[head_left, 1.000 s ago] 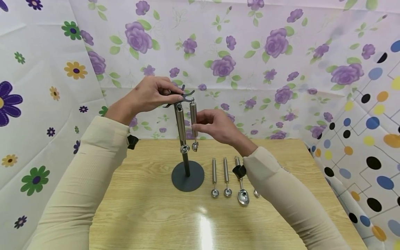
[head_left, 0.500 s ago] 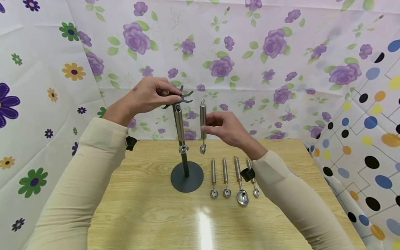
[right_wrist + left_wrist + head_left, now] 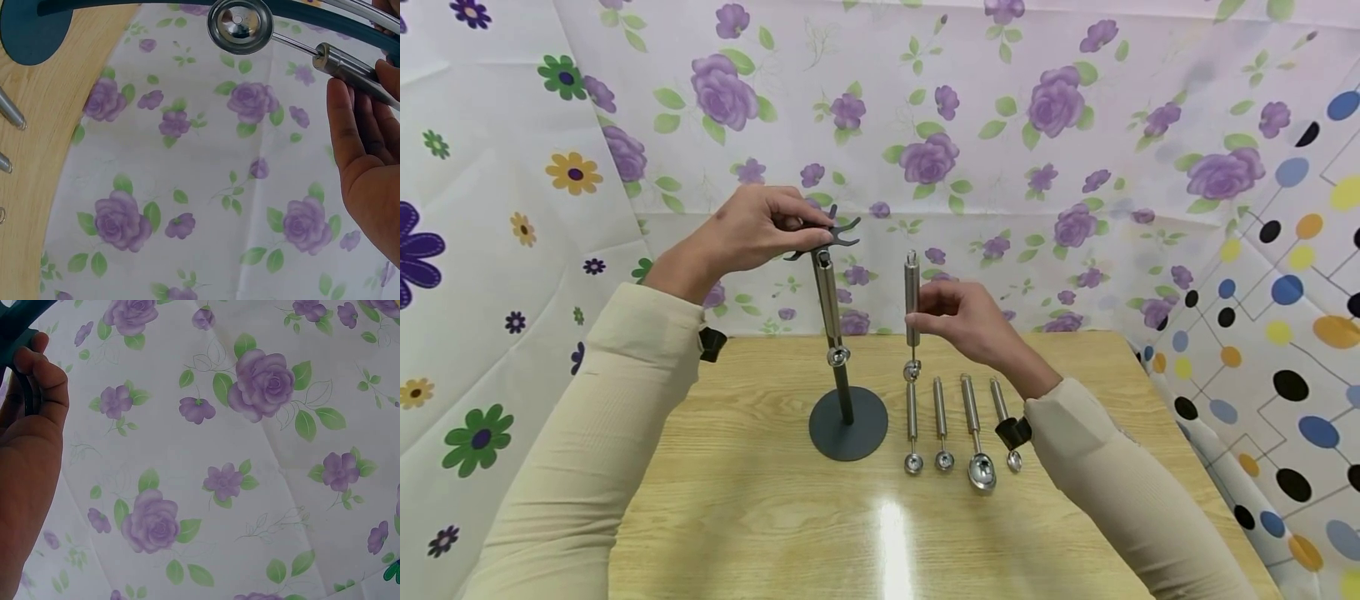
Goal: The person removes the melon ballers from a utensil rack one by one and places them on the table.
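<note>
My left hand (image 3: 756, 229) pinches the hooked top of a dark utensil stand (image 3: 848, 437); in the left wrist view its curled fingers (image 3: 50, 381) are around a dark curved hook. From one of the hooks hangs a steel melon baller (image 3: 829, 300), scoop down. To the right of the stand, my right hand (image 3: 970, 321) holds another melon baller (image 3: 912, 292) upright by its handle, scoop end lowest, apart from the hooks. Seen from the right wrist, that baller's round cup (image 3: 240, 26) has a small hole in its middle.
On the wooden table (image 3: 737, 500), right of the stand's round base, lie two small round scoops (image 3: 913, 425) (image 3: 942, 425), a large oval scoop (image 3: 982, 472) and a smaller oval one (image 3: 1014, 461) in a row. Flowered cloth (image 3: 880, 108) hangs behind, with dotted cloth at the right.
My right hand has drawn the melon baller away from the stand's hooks, to the right and slightly down. The left hand keeps its hold on the stand's top.
</note>
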A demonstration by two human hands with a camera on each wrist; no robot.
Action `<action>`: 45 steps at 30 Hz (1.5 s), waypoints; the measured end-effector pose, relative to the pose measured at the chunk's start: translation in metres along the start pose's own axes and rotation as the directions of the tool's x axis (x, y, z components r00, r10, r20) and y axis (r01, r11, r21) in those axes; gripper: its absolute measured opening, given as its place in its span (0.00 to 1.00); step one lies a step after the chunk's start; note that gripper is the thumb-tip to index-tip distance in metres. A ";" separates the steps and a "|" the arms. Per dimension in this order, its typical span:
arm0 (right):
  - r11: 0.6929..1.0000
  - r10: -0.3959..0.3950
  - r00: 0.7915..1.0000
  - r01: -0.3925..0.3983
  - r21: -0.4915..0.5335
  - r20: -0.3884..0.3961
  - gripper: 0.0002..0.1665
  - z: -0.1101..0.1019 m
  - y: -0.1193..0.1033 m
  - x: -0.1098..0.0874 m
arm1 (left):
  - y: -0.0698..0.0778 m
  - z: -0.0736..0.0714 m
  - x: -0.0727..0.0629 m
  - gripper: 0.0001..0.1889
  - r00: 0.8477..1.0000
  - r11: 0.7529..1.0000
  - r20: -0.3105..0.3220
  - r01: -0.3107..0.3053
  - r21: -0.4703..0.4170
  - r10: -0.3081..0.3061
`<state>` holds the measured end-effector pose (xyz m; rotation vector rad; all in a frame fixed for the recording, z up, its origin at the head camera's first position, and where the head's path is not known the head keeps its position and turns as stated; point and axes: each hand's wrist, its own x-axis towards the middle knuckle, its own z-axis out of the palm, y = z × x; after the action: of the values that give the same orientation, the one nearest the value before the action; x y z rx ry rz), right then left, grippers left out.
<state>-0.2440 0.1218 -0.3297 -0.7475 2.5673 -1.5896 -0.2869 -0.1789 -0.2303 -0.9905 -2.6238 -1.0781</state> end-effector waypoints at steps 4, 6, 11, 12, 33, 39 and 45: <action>1.000 -0.001 1.000 0.001 0.004 -0.004 0.11 -0.002 0.005 -0.005 | 0.000 0.000 -0.001 0.10 1.000 1.000 -0.002 0.004 0.003 -0.004; 1.000 0.014 1.000 -0.014 0.001 -0.009 0.12 -0.002 0.008 -0.008 | 0.001 0.000 -0.001 0.10 1.000 1.000 -0.003 0.007 0.006 -0.007; 0.998 0.058 0.998 -0.058 0.002 -0.028 0.14 -0.004 0.014 -0.014 | 0.002 0.000 -0.001 0.10 1.000 1.000 -0.002 0.000 0.008 0.000; 0.998 0.063 0.998 -0.063 0.005 -0.032 0.14 -0.004 0.016 -0.015 | 0.002 0.000 -0.001 0.10 1.000 1.000 -0.002 -0.003 0.010 0.003; 0.991 0.133 0.990 -0.133 0.007 -0.056 0.17 -0.017 0.048 -0.035 | 0.002 0.000 -0.002 0.10 1.000 1.000 -0.001 -0.006 0.000 0.006; 0.986 0.158 0.985 -0.161 -0.034 -0.072 0.18 -0.023 0.057 -0.043 | 0.001 0.000 -0.002 0.10 1.000 1.000 -0.001 -0.020 0.010 0.020; 0.984 0.161 0.983 -0.167 -0.055 -0.093 0.19 -0.027 0.064 -0.051 | 0.001 0.000 -0.002 0.10 1.000 1.000 -0.005 -0.027 0.008 0.028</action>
<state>-0.2310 0.1888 -0.3825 -0.4643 2.6717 -1.5323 -0.2851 -0.1793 -0.2304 -1.0180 -2.6009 -1.0615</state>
